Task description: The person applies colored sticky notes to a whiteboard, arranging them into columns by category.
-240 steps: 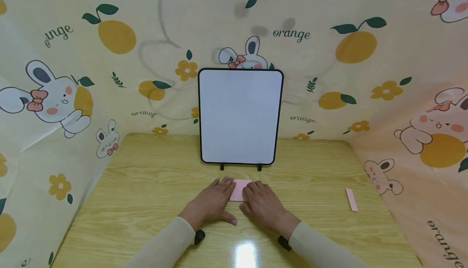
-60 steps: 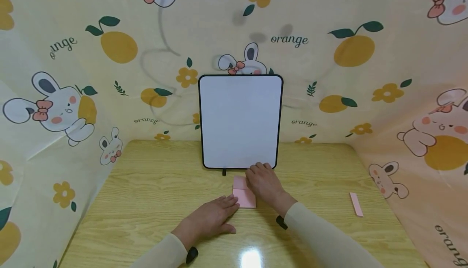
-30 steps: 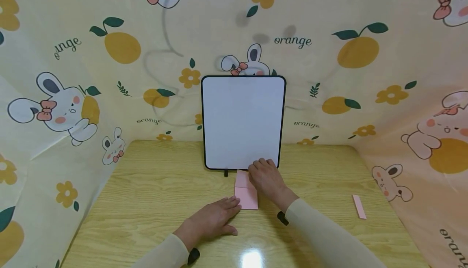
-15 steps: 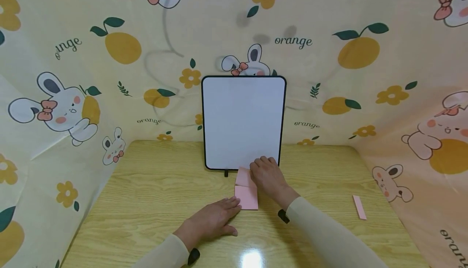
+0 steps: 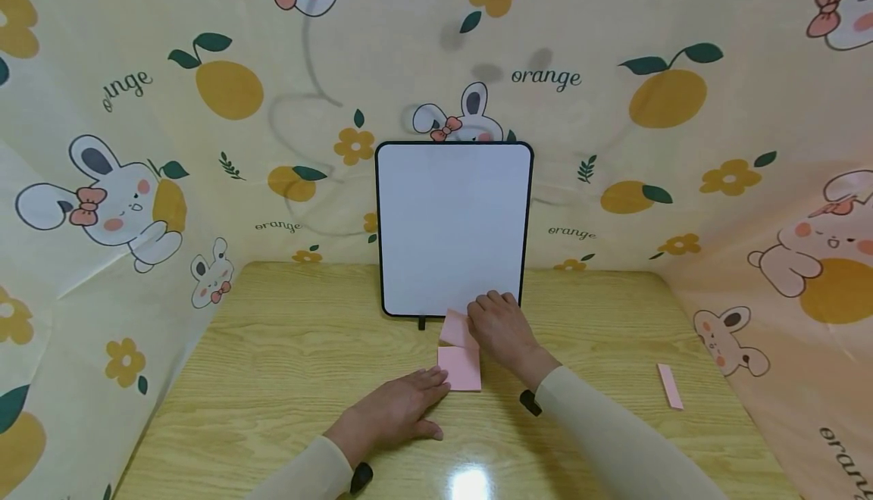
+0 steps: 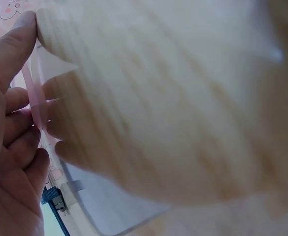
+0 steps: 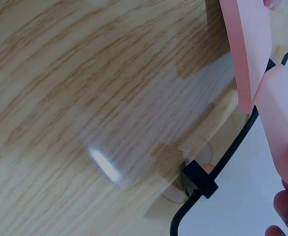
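Note:
A pink sticky note pad lies on the table, its thick side edge visible in the right wrist view. My left hand rests on the table with its extended fingertips on the pad's left edge. At the pad's far edge a pink sticky note is lifted and tilted away from the pad. The right hand pinches this sheet by its right side, fingers curled; in the right wrist view the sheet still meets the pad at one corner. Some right fingertips are hidden in the head view.
A whiteboard with a black frame stands just behind the pad on small black feet. A narrow pink strip lies on the wooden table at the right. Printed cloth walls surround the table.
Eight seconds ago both hands lay on the pad. Since then the right hand has moved toward the whiteboard, raising the sheet, which now tilts rightward with a gap. The left hand stays at the pad's edge.

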`<action>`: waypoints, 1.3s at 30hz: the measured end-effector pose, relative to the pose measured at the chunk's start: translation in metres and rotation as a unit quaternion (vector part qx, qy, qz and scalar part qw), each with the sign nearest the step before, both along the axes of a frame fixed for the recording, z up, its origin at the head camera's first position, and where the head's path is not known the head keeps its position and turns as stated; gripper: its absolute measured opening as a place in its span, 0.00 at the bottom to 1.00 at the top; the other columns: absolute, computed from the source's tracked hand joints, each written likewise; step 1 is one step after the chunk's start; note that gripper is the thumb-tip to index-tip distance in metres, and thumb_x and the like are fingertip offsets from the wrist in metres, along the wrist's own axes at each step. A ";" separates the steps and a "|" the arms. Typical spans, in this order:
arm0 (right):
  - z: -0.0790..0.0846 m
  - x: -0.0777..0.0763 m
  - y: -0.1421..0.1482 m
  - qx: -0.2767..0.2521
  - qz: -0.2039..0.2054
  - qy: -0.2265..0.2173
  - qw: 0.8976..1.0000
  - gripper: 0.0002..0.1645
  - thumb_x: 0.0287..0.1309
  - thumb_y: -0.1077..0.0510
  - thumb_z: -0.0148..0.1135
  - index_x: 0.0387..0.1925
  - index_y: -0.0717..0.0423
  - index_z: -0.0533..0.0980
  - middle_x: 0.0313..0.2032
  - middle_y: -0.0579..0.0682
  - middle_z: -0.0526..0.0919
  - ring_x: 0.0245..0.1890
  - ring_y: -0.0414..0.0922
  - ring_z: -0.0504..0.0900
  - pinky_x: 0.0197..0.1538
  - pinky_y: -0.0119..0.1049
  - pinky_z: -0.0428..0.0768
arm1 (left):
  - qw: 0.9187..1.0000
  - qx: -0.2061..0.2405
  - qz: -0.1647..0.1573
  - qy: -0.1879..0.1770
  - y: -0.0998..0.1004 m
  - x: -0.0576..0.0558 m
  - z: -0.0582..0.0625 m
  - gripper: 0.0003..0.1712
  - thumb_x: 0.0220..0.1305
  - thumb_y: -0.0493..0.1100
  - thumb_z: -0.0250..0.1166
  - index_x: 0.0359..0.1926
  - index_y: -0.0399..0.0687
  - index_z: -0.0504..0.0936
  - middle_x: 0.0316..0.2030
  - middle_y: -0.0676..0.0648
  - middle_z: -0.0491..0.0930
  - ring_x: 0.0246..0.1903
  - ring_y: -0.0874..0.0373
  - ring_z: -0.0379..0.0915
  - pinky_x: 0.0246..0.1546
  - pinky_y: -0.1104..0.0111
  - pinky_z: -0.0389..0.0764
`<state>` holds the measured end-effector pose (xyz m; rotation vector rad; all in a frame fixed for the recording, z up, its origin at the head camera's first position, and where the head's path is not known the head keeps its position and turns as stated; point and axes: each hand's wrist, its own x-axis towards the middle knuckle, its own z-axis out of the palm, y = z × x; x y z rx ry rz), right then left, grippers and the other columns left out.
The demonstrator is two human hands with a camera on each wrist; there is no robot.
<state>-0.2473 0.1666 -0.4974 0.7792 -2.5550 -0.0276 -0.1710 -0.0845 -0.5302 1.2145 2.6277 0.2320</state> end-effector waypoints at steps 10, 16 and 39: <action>0.002 -0.001 0.002 -0.002 0.001 0.008 1.000 0.10 0.69 0.56 0.69 0.32 0.53 0.77 0.30 0.47 0.80 0.34 0.48 0.78 0.42 0.45 0.79 | 1.000 0.002 0.004 -0.008 0.000 0.000 0.001 0.46 0.73 0.70 0.57 0.80 0.49 0.65 0.82 0.49 0.59 0.81 0.53 0.55 0.80 0.59 0.64; 0.004 -0.001 0.002 -0.011 0.003 0.011 1.000 0.11 0.68 0.56 0.70 0.31 0.52 0.77 0.29 0.47 0.80 0.34 0.48 0.78 0.42 0.45 0.79 | 1.000 0.005 0.004 -0.011 0.001 -0.001 0.001 0.45 0.73 0.70 0.58 0.80 0.50 0.65 0.82 0.49 0.59 0.81 0.53 0.55 0.80 0.59 0.64; 0.033 -0.014 -0.009 -0.027 0.057 0.105 0.992 0.07 0.70 0.58 0.67 0.34 0.54 0.80 0.34 0.48 0.84 0.38 0.49 0.80 0.42 0.42 0.80 | 1.000 0.009 -0.002 -0.014 0.000 -0.003 0.003 0.46 0.72 0.70 0.60 0.80 0.49 0.66 0.81 0.49 0.60 0.81 0.54 0.55 0.79 0.60 0.65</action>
